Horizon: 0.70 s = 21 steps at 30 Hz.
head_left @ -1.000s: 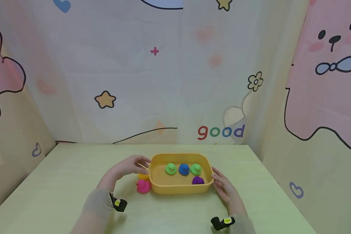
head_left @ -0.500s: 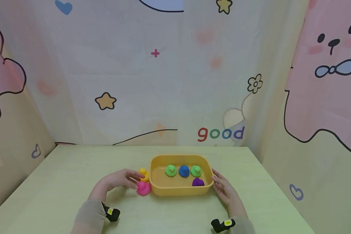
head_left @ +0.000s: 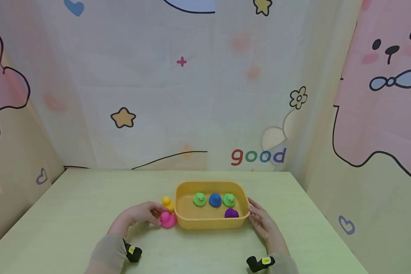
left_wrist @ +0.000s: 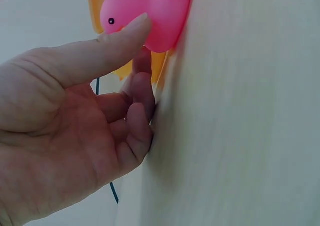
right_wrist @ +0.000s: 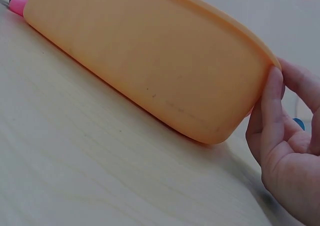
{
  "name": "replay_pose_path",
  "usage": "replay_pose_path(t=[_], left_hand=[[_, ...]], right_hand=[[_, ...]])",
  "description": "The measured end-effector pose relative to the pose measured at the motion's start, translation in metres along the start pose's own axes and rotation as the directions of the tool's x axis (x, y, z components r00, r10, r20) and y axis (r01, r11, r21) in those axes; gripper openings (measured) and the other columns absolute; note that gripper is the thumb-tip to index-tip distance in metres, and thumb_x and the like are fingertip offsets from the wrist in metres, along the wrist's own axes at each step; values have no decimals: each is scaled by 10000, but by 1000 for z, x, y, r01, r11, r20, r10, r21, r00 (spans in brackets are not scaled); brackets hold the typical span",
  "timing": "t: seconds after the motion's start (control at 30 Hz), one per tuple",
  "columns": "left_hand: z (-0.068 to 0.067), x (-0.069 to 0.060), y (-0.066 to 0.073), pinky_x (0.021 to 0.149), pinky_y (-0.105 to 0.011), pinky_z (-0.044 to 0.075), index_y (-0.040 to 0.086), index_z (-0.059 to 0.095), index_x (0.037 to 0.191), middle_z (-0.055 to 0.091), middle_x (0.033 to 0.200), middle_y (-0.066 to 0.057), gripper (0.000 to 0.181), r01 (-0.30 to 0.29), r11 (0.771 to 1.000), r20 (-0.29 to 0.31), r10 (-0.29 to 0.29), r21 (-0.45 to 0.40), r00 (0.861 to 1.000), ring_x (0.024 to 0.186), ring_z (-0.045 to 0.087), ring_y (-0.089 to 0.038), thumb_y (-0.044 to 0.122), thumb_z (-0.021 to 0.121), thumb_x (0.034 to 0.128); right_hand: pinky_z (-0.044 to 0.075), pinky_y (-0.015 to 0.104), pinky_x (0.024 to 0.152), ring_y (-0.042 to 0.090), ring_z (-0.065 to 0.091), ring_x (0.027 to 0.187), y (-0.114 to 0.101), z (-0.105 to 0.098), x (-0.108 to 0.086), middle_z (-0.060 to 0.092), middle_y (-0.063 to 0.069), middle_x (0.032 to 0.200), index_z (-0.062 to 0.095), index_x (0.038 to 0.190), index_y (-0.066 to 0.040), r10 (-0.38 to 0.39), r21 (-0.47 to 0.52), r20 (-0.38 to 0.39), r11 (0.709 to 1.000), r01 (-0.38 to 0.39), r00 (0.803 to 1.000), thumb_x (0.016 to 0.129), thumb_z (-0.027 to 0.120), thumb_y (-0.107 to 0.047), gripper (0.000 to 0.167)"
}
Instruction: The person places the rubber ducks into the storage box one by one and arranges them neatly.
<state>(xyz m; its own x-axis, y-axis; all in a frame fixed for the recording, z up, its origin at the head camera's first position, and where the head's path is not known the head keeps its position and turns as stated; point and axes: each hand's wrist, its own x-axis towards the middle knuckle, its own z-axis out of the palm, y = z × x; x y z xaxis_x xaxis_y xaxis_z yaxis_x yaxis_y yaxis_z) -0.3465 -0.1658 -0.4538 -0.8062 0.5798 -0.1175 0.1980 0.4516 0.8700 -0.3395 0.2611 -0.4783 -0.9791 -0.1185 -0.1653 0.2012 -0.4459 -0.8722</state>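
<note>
My left hand is at the pink rubber duck, its thumb in front and its index finger behind, pinching the duck's head side. In the left wrist view the thumb lies across the pink duck; the index fingertip is partly hidden. A yellow rubber duck sits just behind. My right hand rests its fingertips against the right end of the yellow plastic basin; in the right wrist view they touch below its rim. The fingers there look relaxed.
Inside the basin sit a blue duck, two green ducks, one at left and one at right, and a purple one partly hidden by the front wall. The pale table is bordered by printed cloth walls.
My left hand has moved down and left from the basin's left end, past the yellow duck, and closed in on the pink duck. The right hand stays at the basin.
</note>
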Motion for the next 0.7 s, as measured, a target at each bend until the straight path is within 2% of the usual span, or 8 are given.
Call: replay_pose_path(t=[0.13,0.33,0.47,0.57,0.7], left_hand=[[3,2,0,873,-287,456,-20,649,1221,656,1109,-81,423,7,1000,-17,-7,1,1000,982,547,-184,19,746,811],[4,2,1,898,-309,467,-20,662,1196,681,1104,-86,404,8,1000,-35,-8,11,999,984,579,-165,53,761,811],[1,-2,4,877,-332,487,0,662,1188,674,1141,-93,399,42,999,-50,-40,30,998,1023,592,-190,122,770,824],[-3,-5,6,805,-322,497,17,654,1187,656,1164,-100,403,67,998,-66,-66,11,996,1009,585,-205,168,771,832],[-10,-9,8,783,-332,518,14,632,1199,636,1188,-124,416,50,998,-89,-52,-29,995,1005,569,-212,198,759,848]], right_hand=[[525,98,758,22,623,849,1,0,1,609,-14,1088,447,1366,-113,-5,-4,-4,1000,5,1000,990,458,18,398],[521,91,753,9,611,822,1,-1,1,593,-16,1089,500,1277,-157,-12,-11,16,1000,12,1000,982,470,13,342],[523,92,743,15,613,821,1,0,1,592,-8,1083,512,1239,-164,-8,-3,17,1000,8,1000,983,460,21,321],[522,89,734,13,612,808,1,0,1,595,-7,1073,470,1330,-127,-10,-7,20,1000,10,1000,987,448,25,375],[516,80,722,-2,607,781,1,-2,1,603,-17,1059,396,1411,-87,-18,-26,29,1000,18,999,992,446,17,435]])
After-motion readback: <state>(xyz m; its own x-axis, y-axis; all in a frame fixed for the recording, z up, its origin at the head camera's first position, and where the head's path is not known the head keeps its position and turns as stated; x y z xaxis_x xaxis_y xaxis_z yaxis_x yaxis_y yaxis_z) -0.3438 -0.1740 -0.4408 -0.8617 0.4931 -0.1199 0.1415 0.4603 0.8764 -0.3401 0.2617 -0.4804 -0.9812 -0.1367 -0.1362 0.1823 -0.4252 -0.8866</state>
